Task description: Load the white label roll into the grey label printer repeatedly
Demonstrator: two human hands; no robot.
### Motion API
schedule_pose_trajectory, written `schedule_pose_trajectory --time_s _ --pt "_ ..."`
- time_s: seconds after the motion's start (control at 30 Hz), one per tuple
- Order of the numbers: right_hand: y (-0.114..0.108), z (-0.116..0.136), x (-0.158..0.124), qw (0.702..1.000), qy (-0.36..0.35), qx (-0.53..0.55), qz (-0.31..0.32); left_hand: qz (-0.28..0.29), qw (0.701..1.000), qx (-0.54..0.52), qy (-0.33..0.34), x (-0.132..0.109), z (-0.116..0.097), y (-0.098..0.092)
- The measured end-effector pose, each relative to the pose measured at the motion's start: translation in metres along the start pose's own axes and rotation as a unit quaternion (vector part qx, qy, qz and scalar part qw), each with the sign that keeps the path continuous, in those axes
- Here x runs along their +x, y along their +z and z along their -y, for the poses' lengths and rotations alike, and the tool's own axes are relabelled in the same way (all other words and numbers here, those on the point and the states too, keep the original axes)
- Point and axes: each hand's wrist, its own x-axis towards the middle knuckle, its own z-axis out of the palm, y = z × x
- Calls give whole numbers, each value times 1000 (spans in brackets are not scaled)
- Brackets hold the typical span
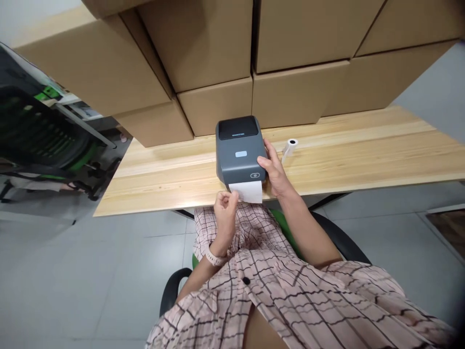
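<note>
A dark grey label printer [239, 150] sits at the near edge of a light wooden table [363, 155]. A white paper label [250, 192] hangs out of its front slot. My left hand [225, 208] is closed in a pinch on the label's left corner. My right hand [274, 169] rests against the printer's right side, thumb on its top near the round button, fingers curled round the side. A small white paper roll [289, 148] lies on the table just right of my right hand.
Large cardboard boxes [218, 58] are stacked along the back of the table. An office chair with green parts [47, 140] stands at the left. I sit on a chair with black armrests [172, 291] over a grey tiled floor.
</note>
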Motion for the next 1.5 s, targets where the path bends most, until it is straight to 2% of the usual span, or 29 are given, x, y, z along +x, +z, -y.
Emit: schedule_pose_trajectory --time_s 0.07,0.1,0.27,0.47,0.57,0.63,0.67,0.73,0.8,0.87,1.0,1.07,1.13,1.27,1.33,1.4,1.5 --pt "-1 -2 1 999 -12 -33 12 -55 997 -5 47 3 0 1" --pt "-2 -3 2 999 -16 -42 15 -53 997 -9 50 3 -1 1" --pt "-3 -6 5 1000 -11 -14 5 81 992 -77 -62 -3 -10 5" --pt "3 -14 9 996 -30 62 -48 77 986 -133 -63 -6 -14 11" --pt "1 -10 8 997 -35 43 -60 74 987 -134 -43 -7 -12 12" --pt "-3 -1 4 993 -65 -44 -90 81 988 -131 -33 -8 -11 11" --pt "-6 6 2 982 -98 -119 -110 86 987 -129 -33 -9 -11 11" --pt "-13 21 -3 934 -184 -278 -129 90 987 -126 -41 -9 -11 10" --pt "-19 35 -5 888 -252 -371 -101 88 987 -122 -46 -8 -9 9" --pt "-22 45 -3 869 -279 -405 -54 90 989 -111 -48 -5 -5 8" --pt "-20 56 12 858 -285 -428 8 107 990 -73 -48 -2 3 4" --pt "-19 55 17 861 -290 -418 26 118 991 -49 -40 -3 5 1" --pt "-17 48 14 874 -289 -389 16 114 993 -10 -14 -4 5 -5" --pt "-17 21 -16 930 -247 -252 -98 -9 989 72 128 4 -5 -22" --pt "-16 6 -32 957 -199 -161 -139 -35 978 99 180 16 -14 -28" --pt "-14 -5 -42 974 -153 -96 -138 7 973 125 194 32 -21 -27" --pt "-8 -10 -47 983 -125 -81 -103 80 968 124 201 52 -22 -17"
